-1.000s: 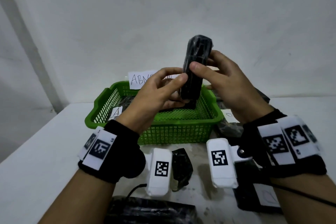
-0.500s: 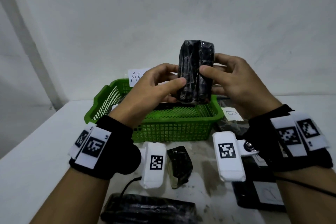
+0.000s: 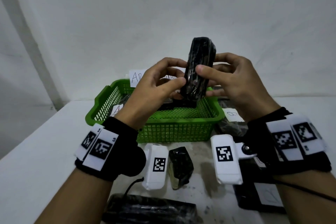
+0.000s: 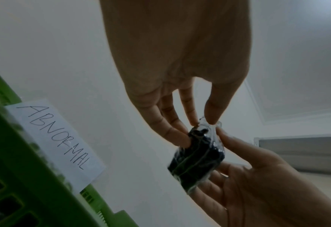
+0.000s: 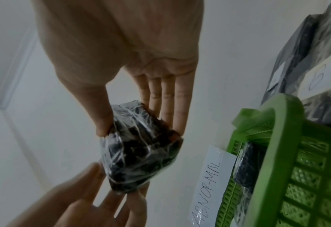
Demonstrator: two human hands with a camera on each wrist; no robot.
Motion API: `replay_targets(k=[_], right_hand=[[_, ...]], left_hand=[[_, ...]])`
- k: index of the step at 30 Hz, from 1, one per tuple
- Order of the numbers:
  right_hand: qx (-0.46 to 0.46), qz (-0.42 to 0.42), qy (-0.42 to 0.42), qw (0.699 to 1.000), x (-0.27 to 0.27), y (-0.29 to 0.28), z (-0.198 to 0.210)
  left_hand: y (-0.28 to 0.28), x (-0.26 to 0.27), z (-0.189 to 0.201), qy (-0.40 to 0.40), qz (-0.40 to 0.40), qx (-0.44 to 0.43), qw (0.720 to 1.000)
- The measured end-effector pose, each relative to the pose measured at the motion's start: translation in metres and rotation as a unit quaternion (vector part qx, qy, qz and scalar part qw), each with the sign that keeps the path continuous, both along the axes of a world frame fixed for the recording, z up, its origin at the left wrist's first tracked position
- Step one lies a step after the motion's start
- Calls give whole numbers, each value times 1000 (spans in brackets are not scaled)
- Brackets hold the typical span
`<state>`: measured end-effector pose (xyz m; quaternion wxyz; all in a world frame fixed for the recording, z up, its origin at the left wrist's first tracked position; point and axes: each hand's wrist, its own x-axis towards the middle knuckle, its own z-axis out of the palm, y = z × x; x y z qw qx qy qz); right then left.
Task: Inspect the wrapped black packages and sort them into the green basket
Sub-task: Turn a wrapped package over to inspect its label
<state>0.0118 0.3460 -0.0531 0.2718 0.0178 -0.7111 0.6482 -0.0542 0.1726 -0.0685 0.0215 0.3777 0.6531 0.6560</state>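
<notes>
The wrapped black package point(image 3: 199, 71) stood on end in the air above the far side of the green basket point(image 3: 174, 129), lifted to eye level, apparently so its film-covered faces could be checked before sorting. The left hand point(image 3: 156, 89) pinched its lower part between thumb and fingertips, and the right hand point(image 3: 232, 82) pinched it from the other side, thumb on the near face and fingers behind. The light fingertip grips likely left most of the wrap uncovered for looking over and let the package be turned.

Inside the basket, against its far wall, lay at least one dark wrapped package point(image 5: 247, 165); how many more it held could not be told. A paper label reading ABNORMAL point(image 4: 53, 142) stood just behind the basket, probably naming what belonged in it. On the table nearer than the basket lay a small black bundle point(image 3: 180, 165) and a long black package point(image 3: 151, 209), seemingly awaiting inspection.
</notes>
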Motion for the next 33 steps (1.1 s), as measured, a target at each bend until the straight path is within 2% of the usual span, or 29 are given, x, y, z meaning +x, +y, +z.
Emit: replay_targets(k=[3, 6, 8, 12, 16, 19, 22, 27, 33], right_hand=[[-16, 25, 3, 1000, -1, 2, 2], [-65, 89, -8, 994, -1, 3, 3], [-59, 111, -19, 992, -3, 1, 3], [15, 66, -33, 997, -4, -2, 3], [34, 49, -36, 998, -4, -3, -1], [43, 14, -5, 999, -4, -3, -3], [48, 17, 8, 999, -2, 0, -2], [36, 67, -25, 997, 0, 5, -1], [70, 58, -59, 994, -2, 4, -3]], left_hand=[[-2, -1, 0, -11, -18, -3, 1000], [-3, 1, 2, -51, -38, -30, 998], [0, 2, 0, -63, -30, -28, 997], [4, 0, -4, -30, 42, -36, 998], [4, 0, -5, 26, 81, -66, 994], [4, 0, -6, 43, 70, -75, 994], [-1, -2, -2, 15, 47, -60, 997], [-3, -4, -1, 18, 43, -70, 996], [-1, -5, -2, 30, 51, -58, 997]])
